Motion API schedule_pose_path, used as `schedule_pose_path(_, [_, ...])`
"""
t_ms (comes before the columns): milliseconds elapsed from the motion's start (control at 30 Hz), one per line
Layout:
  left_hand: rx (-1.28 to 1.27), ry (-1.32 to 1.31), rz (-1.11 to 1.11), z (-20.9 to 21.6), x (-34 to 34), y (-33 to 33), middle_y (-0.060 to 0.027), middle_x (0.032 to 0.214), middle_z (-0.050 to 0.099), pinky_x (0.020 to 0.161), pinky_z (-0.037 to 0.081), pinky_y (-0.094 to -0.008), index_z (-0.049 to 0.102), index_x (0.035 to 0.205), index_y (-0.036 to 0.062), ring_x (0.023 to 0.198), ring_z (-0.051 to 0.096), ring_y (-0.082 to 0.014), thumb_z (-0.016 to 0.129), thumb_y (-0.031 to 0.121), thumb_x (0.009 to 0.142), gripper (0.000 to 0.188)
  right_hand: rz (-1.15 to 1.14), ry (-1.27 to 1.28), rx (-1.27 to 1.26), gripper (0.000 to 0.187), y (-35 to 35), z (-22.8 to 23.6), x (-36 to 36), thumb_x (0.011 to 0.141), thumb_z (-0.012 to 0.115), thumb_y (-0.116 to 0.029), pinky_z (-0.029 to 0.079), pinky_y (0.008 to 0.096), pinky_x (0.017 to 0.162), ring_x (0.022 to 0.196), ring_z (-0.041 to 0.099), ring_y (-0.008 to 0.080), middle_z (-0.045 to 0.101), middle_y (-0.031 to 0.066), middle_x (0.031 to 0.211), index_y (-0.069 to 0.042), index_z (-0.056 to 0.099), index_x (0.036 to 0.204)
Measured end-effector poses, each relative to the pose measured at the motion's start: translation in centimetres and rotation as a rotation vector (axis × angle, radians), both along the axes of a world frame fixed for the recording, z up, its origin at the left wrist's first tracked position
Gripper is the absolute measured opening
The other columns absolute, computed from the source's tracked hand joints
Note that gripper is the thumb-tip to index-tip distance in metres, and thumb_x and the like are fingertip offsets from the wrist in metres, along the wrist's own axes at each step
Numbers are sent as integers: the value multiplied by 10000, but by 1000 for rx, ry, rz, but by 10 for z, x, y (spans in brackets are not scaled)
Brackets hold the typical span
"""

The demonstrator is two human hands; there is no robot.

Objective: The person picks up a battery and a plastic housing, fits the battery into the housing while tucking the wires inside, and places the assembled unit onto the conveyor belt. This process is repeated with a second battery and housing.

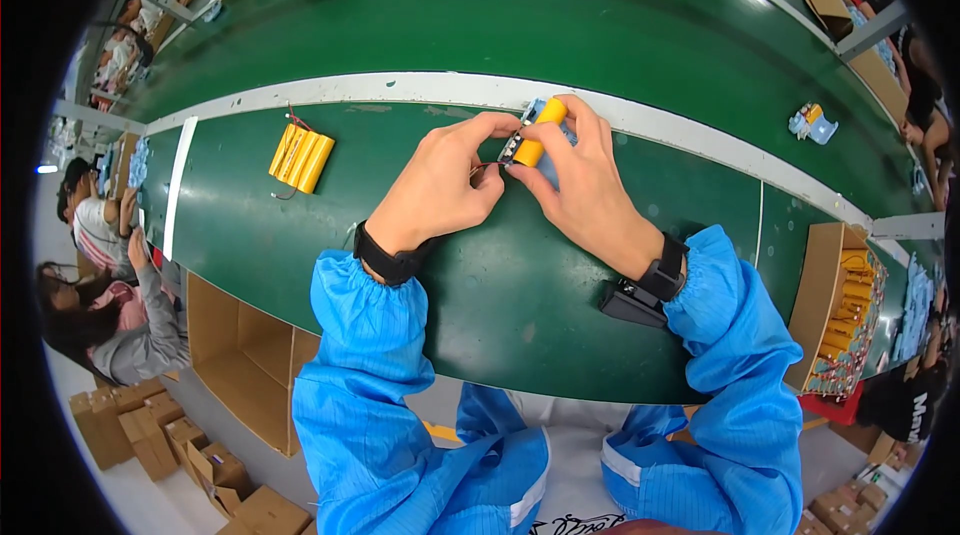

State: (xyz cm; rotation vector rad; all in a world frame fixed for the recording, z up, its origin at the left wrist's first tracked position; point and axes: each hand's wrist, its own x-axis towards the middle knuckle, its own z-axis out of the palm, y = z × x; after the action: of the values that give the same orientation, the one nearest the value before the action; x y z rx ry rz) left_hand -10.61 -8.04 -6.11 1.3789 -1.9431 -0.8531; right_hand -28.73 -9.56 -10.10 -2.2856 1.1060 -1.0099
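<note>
Near the white strip at the far side of the green bench, both my hands hold a yellow battery pack [541,132] tilted up. A dark strip with silvery contacts, like a small circuit board [513,143], lies along its left side, and light blue material shows around it. My left hand [445,175] is closed at the board side, where a thin dark red wire runs by the fingers. My right hand [588,175] grips the yellow side between thumb and fingers. Another yellow battery pack [301,158] with thin wires at both ends lies on the bench to the left.
At the right stands a cardboard box [818,285] of yellow packs. A yellow and blue pack [813,124] lies beyond the white strip [690,130]. An empty carton [235,350] sits below the bench's left edge. Other people work at both sides.
</note>
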Motion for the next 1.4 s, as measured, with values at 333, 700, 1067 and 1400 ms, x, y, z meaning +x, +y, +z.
schedule_pose_path(333, [101,117,173,-17,-14,-11,-178,904,660,607,503,-321,596,1074,-50,663,631,-240,718,192,758,416,12,13,-3,384,-2,7,-2,731,763,-65,451,450,900,1095,475,404,442,213,1273,-58,603,1080])
schedule_pose_path(700, [269,79,203,-21,-9,-22,-125,752,626,580,486,-314,595,1016,-32,626,593,-188,785,217,709,438,9,77,-34,582,-1,8,2,698,772,-94,432,460,921,1113,447,411,436,224,1285,7,511,1208])
schedule_pose_path(1067, [190,177,193,-25,-11,-25,-93,684,598,530,449,-312,596,949,-7,578,551,-162,775,211,719,363,66,116,-44,724,-5,4,-4,704,746,-66,397,471,969,1152,415,436,394,256,1314,91,386,1312])
schedule_pose_path(1400, [87,227,209,-30,-13,-17,-84,675,605,549,472,-328,625,945,-7,600,587,-193,750,248,749,345,-35,276,-267,773,-8,2,-14,654,793,-155,361,462,1003,1160,442,410,467,211,1280,1,426,1316])
